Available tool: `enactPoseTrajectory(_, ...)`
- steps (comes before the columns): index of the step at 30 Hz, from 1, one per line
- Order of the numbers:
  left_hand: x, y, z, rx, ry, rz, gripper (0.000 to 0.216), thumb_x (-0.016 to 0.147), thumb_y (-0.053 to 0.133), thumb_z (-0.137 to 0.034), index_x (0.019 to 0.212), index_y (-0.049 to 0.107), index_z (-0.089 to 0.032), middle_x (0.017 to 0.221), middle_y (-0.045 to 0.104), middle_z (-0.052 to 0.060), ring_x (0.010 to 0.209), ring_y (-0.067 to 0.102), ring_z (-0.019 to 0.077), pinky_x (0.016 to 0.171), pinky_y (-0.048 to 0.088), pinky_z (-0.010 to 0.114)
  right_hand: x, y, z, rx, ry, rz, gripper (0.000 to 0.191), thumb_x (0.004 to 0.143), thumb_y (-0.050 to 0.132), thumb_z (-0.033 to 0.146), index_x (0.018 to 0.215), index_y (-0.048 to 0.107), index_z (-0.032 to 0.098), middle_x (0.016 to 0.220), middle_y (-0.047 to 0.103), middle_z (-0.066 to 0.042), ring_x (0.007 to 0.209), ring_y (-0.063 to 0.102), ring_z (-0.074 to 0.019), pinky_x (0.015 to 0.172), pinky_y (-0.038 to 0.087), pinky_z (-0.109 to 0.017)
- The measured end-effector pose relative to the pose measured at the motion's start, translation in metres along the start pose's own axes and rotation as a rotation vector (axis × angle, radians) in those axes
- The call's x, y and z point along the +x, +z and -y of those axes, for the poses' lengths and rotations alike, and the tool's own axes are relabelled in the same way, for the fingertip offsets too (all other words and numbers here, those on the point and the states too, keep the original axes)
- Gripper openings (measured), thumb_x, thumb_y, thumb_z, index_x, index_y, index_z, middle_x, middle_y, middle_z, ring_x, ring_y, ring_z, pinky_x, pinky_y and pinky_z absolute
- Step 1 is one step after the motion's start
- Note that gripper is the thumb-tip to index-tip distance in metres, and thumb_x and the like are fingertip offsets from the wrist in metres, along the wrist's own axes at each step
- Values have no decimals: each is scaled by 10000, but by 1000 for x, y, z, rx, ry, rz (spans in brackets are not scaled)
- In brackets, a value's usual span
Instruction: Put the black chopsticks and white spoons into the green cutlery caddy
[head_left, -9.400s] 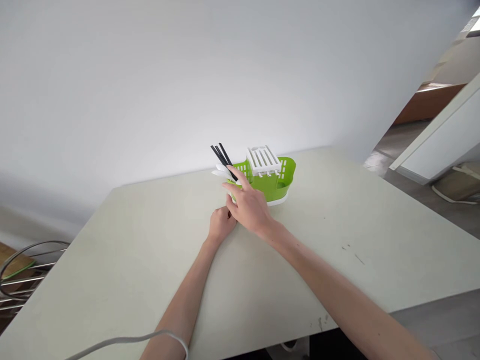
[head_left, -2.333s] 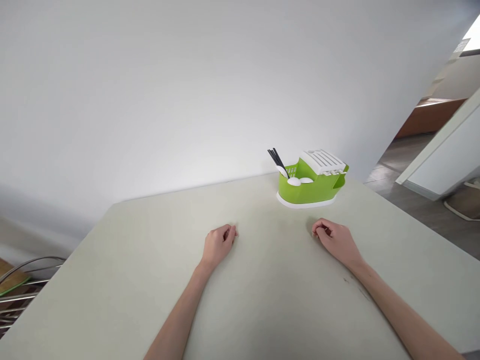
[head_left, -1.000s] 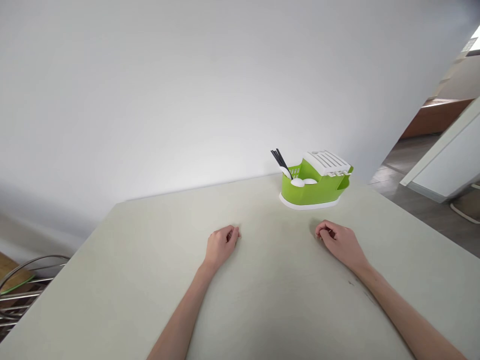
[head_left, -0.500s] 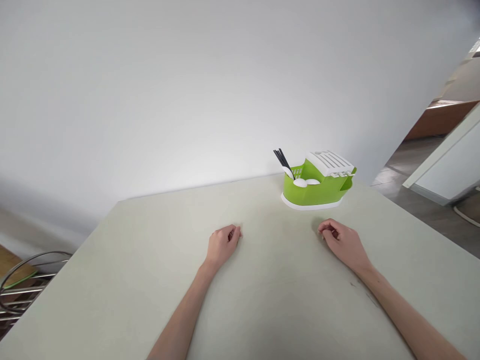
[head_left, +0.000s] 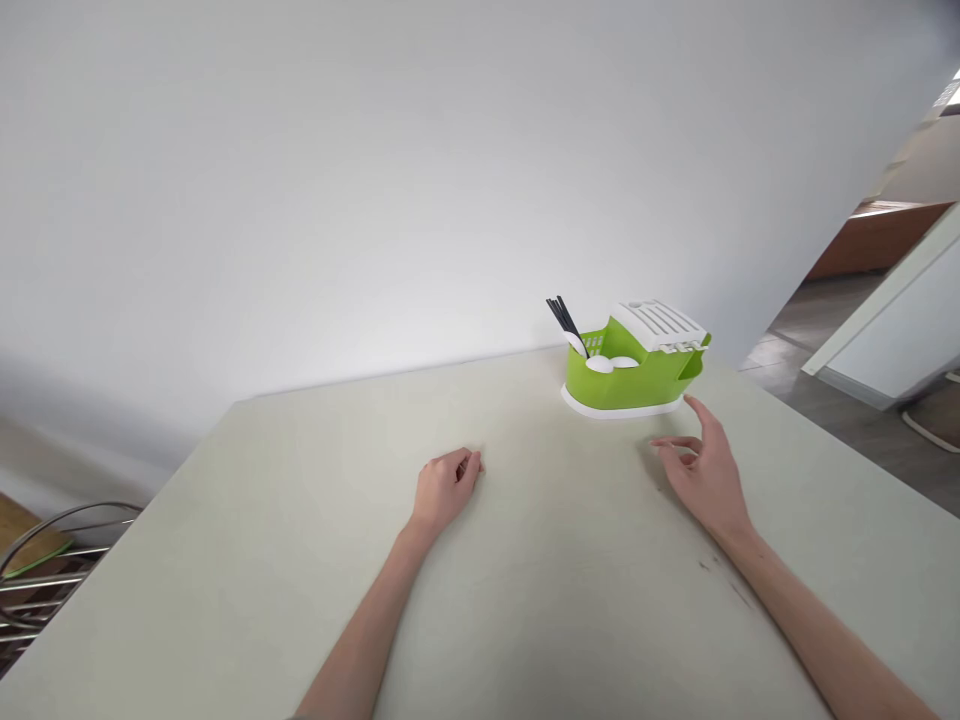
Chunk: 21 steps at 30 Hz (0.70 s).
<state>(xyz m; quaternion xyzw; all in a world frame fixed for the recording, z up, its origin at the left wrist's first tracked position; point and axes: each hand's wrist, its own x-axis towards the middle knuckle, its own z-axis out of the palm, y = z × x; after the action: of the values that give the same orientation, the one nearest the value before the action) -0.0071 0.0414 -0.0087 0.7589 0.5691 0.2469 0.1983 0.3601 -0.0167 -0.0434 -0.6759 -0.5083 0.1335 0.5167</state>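
Green utensil holder (head_left: 637, 385) upright on table (head_left: 337, 480), with white base (head_left: 619, 412) and white slotted top (head_left: 637, 318). Black sticks (head_left: 564, 315) lean out of holder's left end; white spoons (head_left: 600, 364) just beside them. Right hand (head_left: 709, 475) just in front of holder: grip open, index finger extended toward base, contact unclear. Left hand (head_left: 446, 488) on table, left of holder: grip loosely closed. Wall (head_left: 420, 200) behind holder.
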Motion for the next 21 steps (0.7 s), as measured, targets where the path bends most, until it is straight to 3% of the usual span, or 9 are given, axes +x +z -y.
enactPoseTrajectory(12,0,2,0,0,-1,-5,464,1027,407,-471,744,674,-218,622,615,-10,568,466,142,638,343,278,6,0,-8,-49,-1,1,882,853,603,316,1661,256,253,1537,518,-181,1006,729,-246,641,565,-290)
enactPoseTrajectory(21,0,-2,-1,-25,-15,9,458,1020,401,-471,745,671,-225,623,620,-9,569,489,152,646,353,284,10,4,-17,-140,-58,6,894,880,585,357,1673,199,210,1676,315,-209,945,745,-230,640,595,-303)
